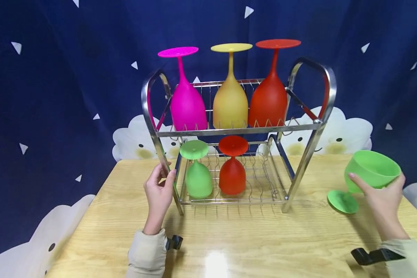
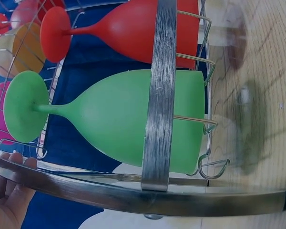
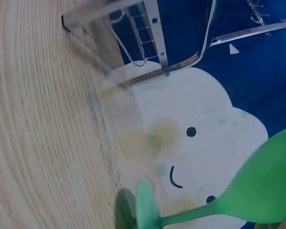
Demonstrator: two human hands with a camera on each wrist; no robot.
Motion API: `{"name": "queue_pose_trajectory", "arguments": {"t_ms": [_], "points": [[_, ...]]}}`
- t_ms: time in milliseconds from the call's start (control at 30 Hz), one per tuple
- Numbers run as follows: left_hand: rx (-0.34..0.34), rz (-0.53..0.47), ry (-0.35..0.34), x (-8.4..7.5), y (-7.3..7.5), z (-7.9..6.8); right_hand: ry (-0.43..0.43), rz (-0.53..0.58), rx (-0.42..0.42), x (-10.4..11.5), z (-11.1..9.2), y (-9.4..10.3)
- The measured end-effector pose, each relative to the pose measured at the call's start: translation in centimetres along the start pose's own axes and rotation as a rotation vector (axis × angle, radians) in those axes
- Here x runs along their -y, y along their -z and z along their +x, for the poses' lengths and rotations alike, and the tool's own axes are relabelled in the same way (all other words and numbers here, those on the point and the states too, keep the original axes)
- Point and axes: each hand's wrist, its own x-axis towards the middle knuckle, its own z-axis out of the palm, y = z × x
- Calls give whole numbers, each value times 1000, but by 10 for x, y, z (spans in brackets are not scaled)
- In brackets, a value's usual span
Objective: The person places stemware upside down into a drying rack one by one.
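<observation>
My left hand (image 1: pixel 158 195) grips the left front post of a two-tier metal rack (image 1: pixel 236 131); in the left wrist view its fingers (image 2: pixel 19 164) curl around the bar. Far to the right, my right hand (image 1: pixel 385 206) holds a green wine glass (image 1: pixel 359 170) by its bowl, mouth up and slightly tilted. Its round foot is close to the tabletop; I cannot tell whether it touches. On the lower tier, another green wine glass (image 1: pixel 199 179) and a small red one (image 1: pixel 232 175) stand upside down. The upper tier bears upturned magenta (image 1: pixel 189 104), yellow (image 1: pixel 230 104) and red (image 1: pixel 268 100) wine glasses.
The rack stands on a light wooden table (image 1: pixel 250 239), towards its back edge. Behind hangs a dark blue curtain (image 1: pixel 73 77) with white triangles and cloud faces. The lower tier's right part shows bare wires (image 1: pixel 260 173). A black strap device sits on each wrist.
</observation>
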Motion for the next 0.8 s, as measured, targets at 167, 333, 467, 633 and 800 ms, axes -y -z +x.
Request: {"name": "queue_pose_trajectory", "arguments": {"t_ms": [167,333,467,633,800], "points": [[2,-2,-15,3,-2,2,16,-14,19,15,-17,6],[-5,2,2,1,0,0,59,3,60,29,-40,11],[-7,5,-2,1,2,-1,88,93,96,34,-49,14],[5,3,25,0,1,1,117,337,180,42,-66,19],[17,12,45,-8,1,3,204,475,309,52,-87,25]]}}
